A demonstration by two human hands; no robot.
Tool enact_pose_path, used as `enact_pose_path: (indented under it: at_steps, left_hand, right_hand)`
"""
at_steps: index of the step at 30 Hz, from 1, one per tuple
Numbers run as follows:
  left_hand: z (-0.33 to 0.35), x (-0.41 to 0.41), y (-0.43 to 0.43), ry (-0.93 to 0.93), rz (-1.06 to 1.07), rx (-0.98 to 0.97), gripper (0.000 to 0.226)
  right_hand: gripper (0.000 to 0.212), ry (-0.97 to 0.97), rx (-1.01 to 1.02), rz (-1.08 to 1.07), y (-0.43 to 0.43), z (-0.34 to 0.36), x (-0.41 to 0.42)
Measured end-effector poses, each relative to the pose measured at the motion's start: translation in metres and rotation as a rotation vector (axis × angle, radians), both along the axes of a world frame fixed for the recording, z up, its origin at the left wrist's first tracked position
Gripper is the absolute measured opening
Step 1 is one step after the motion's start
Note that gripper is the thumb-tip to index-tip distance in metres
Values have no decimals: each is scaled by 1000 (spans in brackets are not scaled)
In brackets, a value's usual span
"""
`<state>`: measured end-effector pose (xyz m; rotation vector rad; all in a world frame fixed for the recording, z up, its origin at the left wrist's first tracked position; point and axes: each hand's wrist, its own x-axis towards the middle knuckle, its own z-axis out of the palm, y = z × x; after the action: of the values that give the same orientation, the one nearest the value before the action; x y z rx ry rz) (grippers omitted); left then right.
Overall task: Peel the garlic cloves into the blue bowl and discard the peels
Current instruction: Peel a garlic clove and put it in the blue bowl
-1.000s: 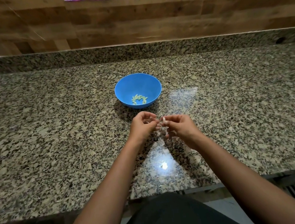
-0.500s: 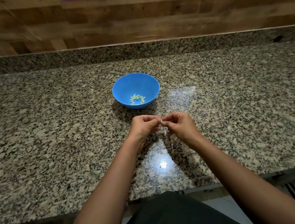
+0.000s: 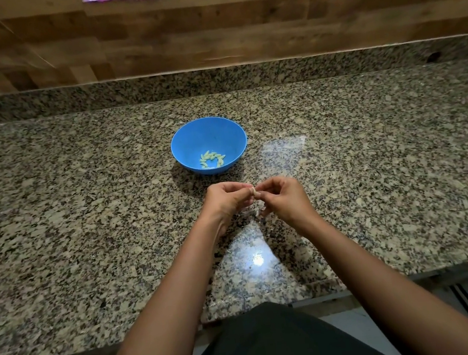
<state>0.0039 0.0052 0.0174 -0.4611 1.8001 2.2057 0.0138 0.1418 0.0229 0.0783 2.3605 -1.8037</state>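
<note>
Both my left hand [image 3: 225, 200] and right hand [image 3: 281, 198] pinch one small pale garlic clove [image 3: 256, 193], mostly hidden by fingertips; can't tell if it's peeled.

There is one blue bowl [image 3: 207, 139]. About ten peeled garlic cloves [image 3: 212, 159] lie inside it. Two hands pinch one garlic clove [image 3: 256, 193] between them.

The one camera sits on my head, looking forward and down over the granite counter [image 3: 85, 225] from where I stand at its near edge. Its wide angle bends the wooden wall [image 3: 209, 33] at the top. My forearms run up from the bottom edge (close to the lens), and my hands meet near the centre, the blue bowl [image 3: 190, 141] just beyond them.
</note>
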Motion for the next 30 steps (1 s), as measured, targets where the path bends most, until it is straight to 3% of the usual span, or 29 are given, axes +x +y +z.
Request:
enact_pose_path:
  at_steps: [4,9,16,18,21,23,26,30]
  left_hand:
    - [0,-1,1,-16,6,22,7]
    - [-1,-2,3,-14,27,21,13]
    - [-1,-5,5,-24,31,-17,6]
    - [-5,-5,3,-14,37,-143,8]
    - [-8,1,-1,34,-73,-638,5]
    - [-8,7,-3,72,-127,-859,2]
    - [-7,12,-6,88,-146,-902,4]
    - [-4,22,-18,72,-51,-783,3]
  right_hand:
    - [3,-15,-27,1,2,-1,-2]
    - [12,-130,-205,-13,5,1,-2]
    - [14,-230,-325,-37,11,3,-9]
    - [14,-179,-190,-52,12,1,-17]
    - [13,-116,92,-54,10,-6,-32]
    - [11,-83,216,-47,7,-11,-42]
    - [10,3,350,-15,0,-19,-48]
    - [24,155,505,96,1,-29,-20]
